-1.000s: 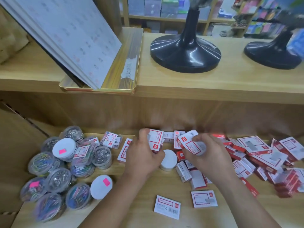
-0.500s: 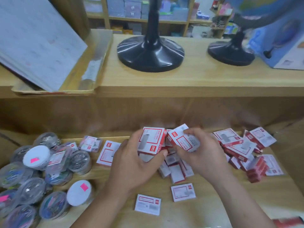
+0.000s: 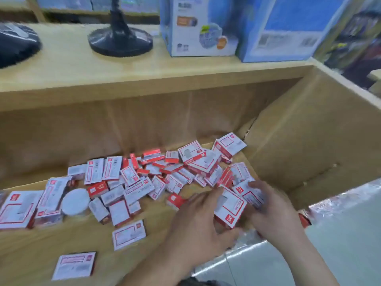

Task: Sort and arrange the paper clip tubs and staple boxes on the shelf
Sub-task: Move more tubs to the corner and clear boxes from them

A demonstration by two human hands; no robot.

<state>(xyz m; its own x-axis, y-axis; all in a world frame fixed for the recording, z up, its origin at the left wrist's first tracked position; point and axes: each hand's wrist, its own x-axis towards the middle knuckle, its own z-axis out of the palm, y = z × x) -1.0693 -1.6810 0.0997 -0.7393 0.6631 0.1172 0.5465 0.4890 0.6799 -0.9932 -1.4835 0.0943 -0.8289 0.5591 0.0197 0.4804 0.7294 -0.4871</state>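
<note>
We have carried both hands from the middle of the lower wooden shelf (image 3: 41,244) to its near right corner, close beside the brown cardboard wall (image 3: 299,141). A second ago they were working above the centre of the heap. The left hand (image 3: 198,219) grips a large white-and-red cardboard staple box (image 3: 231,205), fingers spread narrow along its left edge and thumb below it. The right hand (image 3: 274,211) pinches a smaller white-and-red staple box (image 3: 252,195) just right of the large one, and the two boxes touch. Motion blur hides whether more small boxes lie under these fingers.

We judge the picked boxes are being brought to the right end to start an orderly stack there, so the sorting has barely begun. The loose heap of staple boxes (image 3: 165,174) sprawls across the shelf from far right to near left.

Against the earlier view, our gaze has swung right. The cluster of clear paper clip tubs at the left has dropped out of sight. Only one round tub with a white lid (image 3: 75,201) shows, lodged among boxes at the left. On the bench above, the black round stand base (image 3: 120,41) now sits at the left, with blue printed cartons (image 3: 198,27) to its right.
</note>
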